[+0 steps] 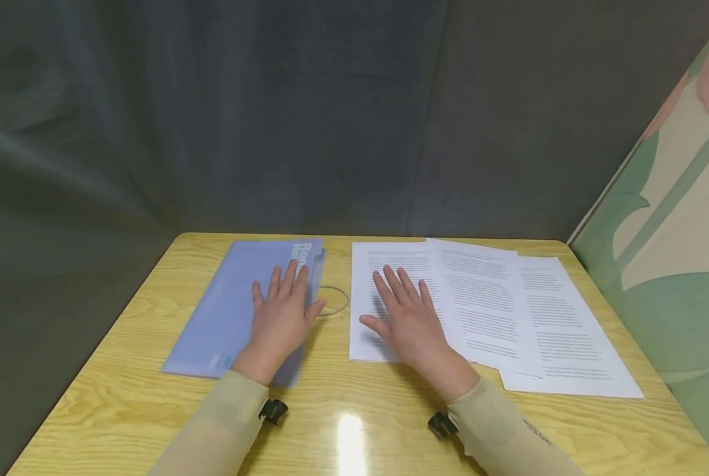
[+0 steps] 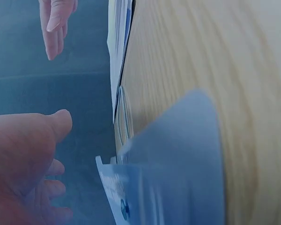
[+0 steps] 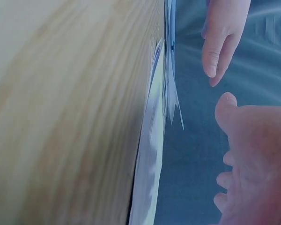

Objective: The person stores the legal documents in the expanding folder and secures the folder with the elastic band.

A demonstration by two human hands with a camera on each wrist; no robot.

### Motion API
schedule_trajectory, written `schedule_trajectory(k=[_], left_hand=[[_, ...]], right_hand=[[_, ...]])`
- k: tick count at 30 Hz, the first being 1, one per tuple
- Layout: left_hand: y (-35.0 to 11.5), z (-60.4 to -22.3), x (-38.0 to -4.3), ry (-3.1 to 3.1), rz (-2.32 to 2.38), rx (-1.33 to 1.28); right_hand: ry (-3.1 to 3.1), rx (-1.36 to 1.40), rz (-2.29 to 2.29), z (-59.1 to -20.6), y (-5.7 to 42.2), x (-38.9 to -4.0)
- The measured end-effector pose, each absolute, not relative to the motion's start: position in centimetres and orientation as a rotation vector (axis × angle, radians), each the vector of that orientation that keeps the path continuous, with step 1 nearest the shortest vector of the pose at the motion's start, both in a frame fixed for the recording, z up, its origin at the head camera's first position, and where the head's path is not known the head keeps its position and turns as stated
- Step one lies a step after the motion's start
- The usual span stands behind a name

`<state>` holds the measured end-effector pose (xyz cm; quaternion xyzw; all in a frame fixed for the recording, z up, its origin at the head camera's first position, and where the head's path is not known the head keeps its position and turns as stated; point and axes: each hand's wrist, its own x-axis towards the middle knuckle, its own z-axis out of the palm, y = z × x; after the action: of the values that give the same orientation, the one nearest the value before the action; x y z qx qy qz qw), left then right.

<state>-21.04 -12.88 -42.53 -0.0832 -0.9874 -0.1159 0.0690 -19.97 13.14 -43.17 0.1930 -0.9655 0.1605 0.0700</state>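
My left hand (image 1: 279, 320) hovers over a blue plastic folder (image 1: 226, 311) with its fingers spread, and the left wrist view shows a gap between that hand and the folder (image 2: 178, 159). Over the leftmost of the printed paper sheets (image 1: 363, 297), my right hand (image 1: 412, 327) is held flat with spread fingers. It is apart from the paper stack (image 3: 147, 168) in the right wrist view. Neither hand holds anything. A thin grey loop (image 1: 347, 301), perhaps an elastic cord, sticks out from the folder's right edge.
Two more overlapping printed sheets, a middle one (image 1: 487, 304) and a right one (image 1: 574, 337), fan out to the right on the wooden table (image 1: 146, 423). Dark cloth (image 1: 342, 119) hangs behind and at left. A patterned panel (image 1: 675, 264) borders the right side.
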Motion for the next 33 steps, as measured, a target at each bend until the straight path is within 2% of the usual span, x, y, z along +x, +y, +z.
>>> schedule_trajectory(k=[21,33], left_hand=[[-15.7,-43.6,-21.3,-2.974,-0.366,-0.087],[-15.7,-43.9,-21.5,-3.04,-0.394,-0.051]], right_hand=[[-2.959,0.653,0.52,-43.6,9.8,-20.4],[-2.996,0.709,0.525,-43.7,7.6,-20.4]])
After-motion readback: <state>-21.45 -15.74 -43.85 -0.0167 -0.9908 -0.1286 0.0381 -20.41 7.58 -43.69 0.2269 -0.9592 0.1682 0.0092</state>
